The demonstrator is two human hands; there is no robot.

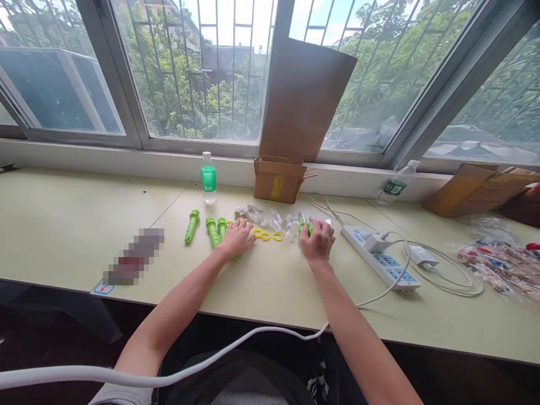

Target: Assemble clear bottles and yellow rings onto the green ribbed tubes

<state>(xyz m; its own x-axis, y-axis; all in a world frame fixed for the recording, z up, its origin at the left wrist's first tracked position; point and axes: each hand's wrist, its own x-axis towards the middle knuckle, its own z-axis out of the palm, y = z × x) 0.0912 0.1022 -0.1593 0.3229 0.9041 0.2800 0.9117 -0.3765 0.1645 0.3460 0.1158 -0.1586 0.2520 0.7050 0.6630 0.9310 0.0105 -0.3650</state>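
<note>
My left hand (pixel 238 239) lies over a group of green plastic tubes (pixel 212 230), its fingers spread and reaching toward several yellow rings (pixel 277 237). Part of a green tube shows beneath this palm. Another slotted green tube (pixel 192 226) lies apart on the left. Curled fingers of my right hand (pixel 318 242) close around green tubes with shiny clear ends (pixel 301 217); how many they grip is hidden. Between the hands, clear plastic pieces (pixel 275 218) lie in a loose cluster behind the rings, and a rounded clear piece (pixel 292 230) sits beside my right hand.
A water bottle (pixel 208 179) and a small cardboard box (pixel 276 179) stand at the back. To the right are a power strip (pixel 379 260) with cables, a leaning bottle (pixel 396 184) and bagged small items (pixel 493 261). A white cable (pixel 236 344) crosses before me.
</note>
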